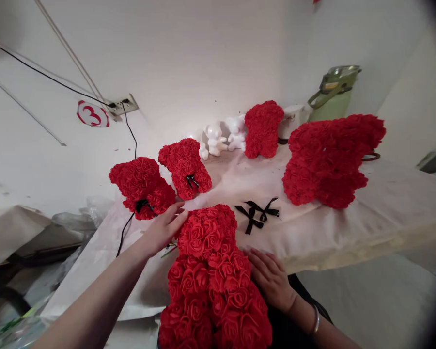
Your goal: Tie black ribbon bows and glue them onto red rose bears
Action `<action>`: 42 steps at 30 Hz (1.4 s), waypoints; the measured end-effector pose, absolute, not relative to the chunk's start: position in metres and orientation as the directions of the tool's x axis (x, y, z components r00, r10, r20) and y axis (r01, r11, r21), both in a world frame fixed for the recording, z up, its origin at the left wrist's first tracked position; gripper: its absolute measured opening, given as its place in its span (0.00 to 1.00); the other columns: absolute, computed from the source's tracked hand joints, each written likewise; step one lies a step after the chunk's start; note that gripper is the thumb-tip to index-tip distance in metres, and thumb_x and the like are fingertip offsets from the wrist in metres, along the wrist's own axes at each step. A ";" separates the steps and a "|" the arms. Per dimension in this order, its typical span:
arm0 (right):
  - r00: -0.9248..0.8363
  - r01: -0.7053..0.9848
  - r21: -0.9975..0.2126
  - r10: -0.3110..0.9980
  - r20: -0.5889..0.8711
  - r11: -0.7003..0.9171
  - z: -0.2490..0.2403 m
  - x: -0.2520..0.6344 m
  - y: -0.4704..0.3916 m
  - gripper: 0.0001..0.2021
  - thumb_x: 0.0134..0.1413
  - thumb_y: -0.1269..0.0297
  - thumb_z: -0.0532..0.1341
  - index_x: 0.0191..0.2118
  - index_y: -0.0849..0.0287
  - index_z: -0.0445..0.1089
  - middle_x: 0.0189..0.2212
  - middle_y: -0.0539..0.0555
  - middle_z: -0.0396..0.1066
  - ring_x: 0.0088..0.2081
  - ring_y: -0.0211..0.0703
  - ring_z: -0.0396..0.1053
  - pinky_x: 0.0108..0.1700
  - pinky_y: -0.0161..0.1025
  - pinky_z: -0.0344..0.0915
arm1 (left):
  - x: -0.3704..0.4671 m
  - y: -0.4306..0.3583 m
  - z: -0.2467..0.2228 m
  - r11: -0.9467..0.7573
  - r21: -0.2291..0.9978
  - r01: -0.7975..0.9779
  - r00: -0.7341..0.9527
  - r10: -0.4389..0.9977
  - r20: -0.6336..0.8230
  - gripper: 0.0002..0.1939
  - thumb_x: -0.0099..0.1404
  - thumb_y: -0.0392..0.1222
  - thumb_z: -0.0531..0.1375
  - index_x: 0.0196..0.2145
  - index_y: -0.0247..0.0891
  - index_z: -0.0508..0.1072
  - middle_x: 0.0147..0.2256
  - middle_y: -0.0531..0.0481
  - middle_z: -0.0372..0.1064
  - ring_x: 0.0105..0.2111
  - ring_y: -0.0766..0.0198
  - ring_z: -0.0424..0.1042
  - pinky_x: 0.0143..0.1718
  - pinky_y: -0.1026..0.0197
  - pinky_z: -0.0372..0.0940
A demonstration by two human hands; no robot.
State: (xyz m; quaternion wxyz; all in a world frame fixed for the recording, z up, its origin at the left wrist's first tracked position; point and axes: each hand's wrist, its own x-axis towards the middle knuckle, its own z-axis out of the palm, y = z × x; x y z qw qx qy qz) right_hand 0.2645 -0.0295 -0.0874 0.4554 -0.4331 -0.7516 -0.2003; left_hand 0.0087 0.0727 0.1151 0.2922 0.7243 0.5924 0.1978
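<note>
A large red rose bear (218,286) lies in front of me at the near table edge, its head toward the table. At the left of its head is my left hand (167,225), with fingers stretched out and thumb against the roses. My right hand (269,276) lies flat along the bear's right side, fingers extended and together, touching the roses. Neither hand is closed round anything. Beyond the bear, two black ribbon bows (257,214) rest on the white tablecloth.
Red rose bears with black bows (141,186) (186,167) stand at the left. Another two (264,128) (332,160) are at the back and right. White figures (216,139) and a green flask (332,97) stand by the wall. A black cable (125,235) hangs left.
</note>
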 end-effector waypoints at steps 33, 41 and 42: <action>0.254 0.582 -0.789 0.878 0.406 0.197 0.030 0.299 -0.005 0.05 0.58 0.63 0.56 0.32 0.55 0.62 0.27 0.50 0.69 0.28 0.40 0.69 0.29 0.36 0.66 | -0.055 -0.046 0.075 -0.303 0.490 0.817 0.159 0.936 0.314 0.15 0.62 0.55 0.58 0.44 0.49 0.75 0.43 0.53 0.77 0.42 0.58 0.78 0.25 0.66 0.73; 0.010 0.329 -0.821 0.868 0.497 0.466 0.107 0.262 -0.072 0.04 0.54 0.70 0.58 0.36 0.54 0.65 0.30 0.50 0.70 0.30 0.39 0.71 0.30 0.34 0.69 | -0.012 -0.074 0.123 -0.503 0.489 0.713 0.214 0.820 0.531 0.13 0.66 0.47 0.57 0.48 0.52 0.71 0.47 0.53 0.72 0.49 0.59 0.71 0.52 0.57 0.66; -0.043 0.317 -0.813 0.863 0.503 0.489 0.111 0.256 -0.077 0.06 0.54 0.71 0.58 0.38 0.54 0.66 0.31 0.49 0.70 0.31 0.38 0.71 0.31 0.34 0.69 | -0.005 -0.077 0.130 -0.563 0.486 0.668 0.255 0.787 0.562 0.14 0.66 0.48 0.57 0.49 0.52 0.70 0.48 0.52 0.71 0.50 0.59 0.70 0.53 0.56 0.65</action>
